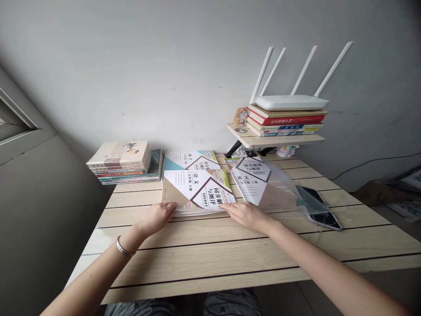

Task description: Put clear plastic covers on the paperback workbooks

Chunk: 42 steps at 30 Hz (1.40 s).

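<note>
Pale wood-grain tabletop (230, 259) under both hands right now; the left hand (157, 218) sits at the near left corner of a fifth-grade Chinese workbook (200, 189), the right hand (246, 216) at its near right edge; both lie flat, fingers together and pressing down, with no pinch that I can make out, though the fingertips meet the book's edge too closely to rule out a light grip; placed on either side like that, they seem to be keeping the workbook square and stopping it from sliding; just to the right lies a second Chinese workbook (248, 180), a clear plastic book cover (279, 184) spread out from it, its far end lying over a black smartphone (317, 206), perhaps left there by chance; behind the hands, a maths workbook (194, 160) sits partly under the first; a stack of books (120, 162) stands to the left against the wall, out of the working space; a white router (291, 102) tops more books (286, 120) on a small desk shelf (276, 140), lifted clear of the tabletop.
</note>
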Each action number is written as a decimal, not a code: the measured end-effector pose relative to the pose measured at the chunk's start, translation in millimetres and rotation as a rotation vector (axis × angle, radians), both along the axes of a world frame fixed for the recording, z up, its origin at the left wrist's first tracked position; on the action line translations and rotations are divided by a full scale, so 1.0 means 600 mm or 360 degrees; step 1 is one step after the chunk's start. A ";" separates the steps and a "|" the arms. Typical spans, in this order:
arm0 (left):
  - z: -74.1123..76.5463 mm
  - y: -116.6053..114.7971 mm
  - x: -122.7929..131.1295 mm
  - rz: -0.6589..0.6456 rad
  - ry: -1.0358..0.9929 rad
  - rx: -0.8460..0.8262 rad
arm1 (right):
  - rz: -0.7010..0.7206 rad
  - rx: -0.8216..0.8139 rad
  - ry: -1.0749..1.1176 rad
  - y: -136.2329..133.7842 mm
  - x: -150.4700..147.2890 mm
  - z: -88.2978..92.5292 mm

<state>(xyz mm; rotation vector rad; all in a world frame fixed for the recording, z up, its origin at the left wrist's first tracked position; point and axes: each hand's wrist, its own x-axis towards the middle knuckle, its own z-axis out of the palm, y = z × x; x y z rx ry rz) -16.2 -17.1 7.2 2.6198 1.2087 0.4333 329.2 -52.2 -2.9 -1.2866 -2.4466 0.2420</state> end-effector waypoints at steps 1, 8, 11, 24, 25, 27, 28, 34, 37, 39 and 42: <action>0.003 0.002 -0.001 0.0001 0.0014 -0.0034 | -0.0016 -0.0045 0.0009 0.003 0.002 0.003; 0.010 0.009 -0.005 -0.0112 0.0131 -0.0049 | -0.0034 -0.0158 0.0021 0.018 0.009 0.005; 0.006 0.015 -0.005 -0.0098 0.0122 -0.0060 | -0.0067 -0.0147 0.0082 0.017 0.010 0.001; 0.094 0.042 0.001 0.0384 -0.0591 0.0093 | -0.0332 0.0309 0.0499 0.087 0.041 0.080; 0.099 0.047 -0.002 0.0444 -0.0843 0.0110 | -0.0359 0.0377 0.0525 0.105 0.040 0.100; 0.092 0.058 -0.009 0.0564 -0.1322 0.0083 | -0.0460 0.0428 0.0531 0.145 0.034 0.137; 0.081 0.062 -0.012 0.0630 -0.1490 0.0033 | -0.0540 0.0402 0.0521 0.166 0.030 0.152; -0.042 0.062 -0.007 0.1046 -0.1254 -0.0369 | -0.0992 0.0207 0.0449 0.294 0.002 0.196; -0.075 0.052 0.003 0.0985 -0.1008 -0.0235 | -0.1036 0.0214 0.0432 0.351 -0.009 0.194; -0.078 0.047 0.007 0.0967 -0.0872 -0.0110 | -0.1047 0.0238 0.0434 0.385 -0.016 0.188; -0.073 0.044 0.007 0.0955 -0.0754 -0.0001 | -0.1070 0.0286 0.0456 0.423 -0.029 0.172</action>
